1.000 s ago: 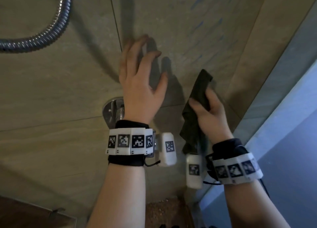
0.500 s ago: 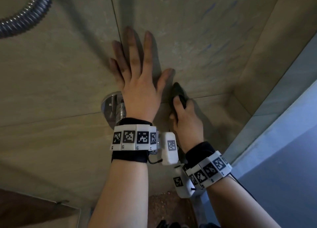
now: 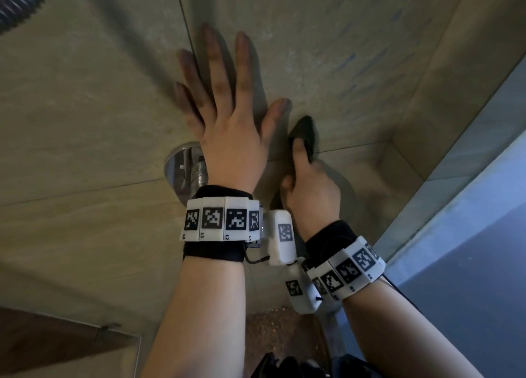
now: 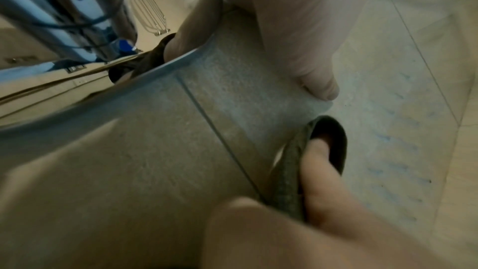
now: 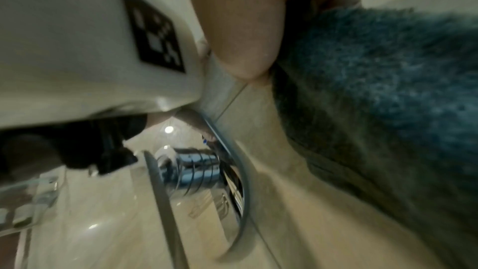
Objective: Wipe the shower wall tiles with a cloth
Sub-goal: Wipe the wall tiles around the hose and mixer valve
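Note:
My left hand [image 3: 227, 107] lies flat on the beige shower wall tiles [image 3: 327, 36], fingers straight and spread. Just to its right, my right hand [image 3: 307, 184] grips a dark cloth [image 3: 306, 133] and presses it against the wall near a horizontal grout line. In the left wrist view the cloth [image 4: 289, 175] is wrapped over the right fingers [image 4: 318, 163], below my left thumb [image 4: 320, 81]. The right wrist view shows the blue-grey fuzzy cloth [image 5: 388, 89] filling the right side, close to the tile. Most of the cloth is hidden by the right hand.
A round chrome wall fitting [image 3: 182, 164] sits just under my left wrist. A ribbed metal shower hose [image 3: 17, 5] curves at the top left. The wall corner [image 3: 395, 141] and a pale blue edge [image 3: 469, 178] run down the right. Brown speckled floor [image 3: 273, 332] lies below.
My right hand has brought the cloth down and left, next to the left thumb. My left hand has gone from loosely curved to flat with spread fingers on the tile.

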### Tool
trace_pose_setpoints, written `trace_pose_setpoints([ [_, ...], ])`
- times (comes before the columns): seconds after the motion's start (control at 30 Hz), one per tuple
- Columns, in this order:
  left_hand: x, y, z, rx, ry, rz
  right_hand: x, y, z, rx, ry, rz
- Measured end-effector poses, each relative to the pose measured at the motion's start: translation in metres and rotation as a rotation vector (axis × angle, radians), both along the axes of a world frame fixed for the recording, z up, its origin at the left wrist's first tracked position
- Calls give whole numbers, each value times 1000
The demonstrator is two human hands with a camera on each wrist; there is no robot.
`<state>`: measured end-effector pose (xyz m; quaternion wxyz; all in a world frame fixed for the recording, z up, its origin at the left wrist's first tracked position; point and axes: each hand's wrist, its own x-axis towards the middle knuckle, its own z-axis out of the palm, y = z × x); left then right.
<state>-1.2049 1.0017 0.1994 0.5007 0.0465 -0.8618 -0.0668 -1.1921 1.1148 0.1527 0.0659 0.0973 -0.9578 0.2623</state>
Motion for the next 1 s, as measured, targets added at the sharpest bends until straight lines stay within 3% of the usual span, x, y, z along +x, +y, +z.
trace_pose_setpoints([
  [0.13,2,1,1,5,-13,-5,-3,10,15,-14,113,-70],
  [0.33,2,2,1,11,-18,10,-3,4,3,-22,-88,-182],
  [0.6,7,9,5,85,-49,-13,-2,5,2,15,-37,39],
  [0.83,6,26,8,247,-163,-51,-12,32,-10,-46,-117,-185],
  [1.0,6,32,9,230,-163,-21,-17,45,-15,-216,-149,-305],
])
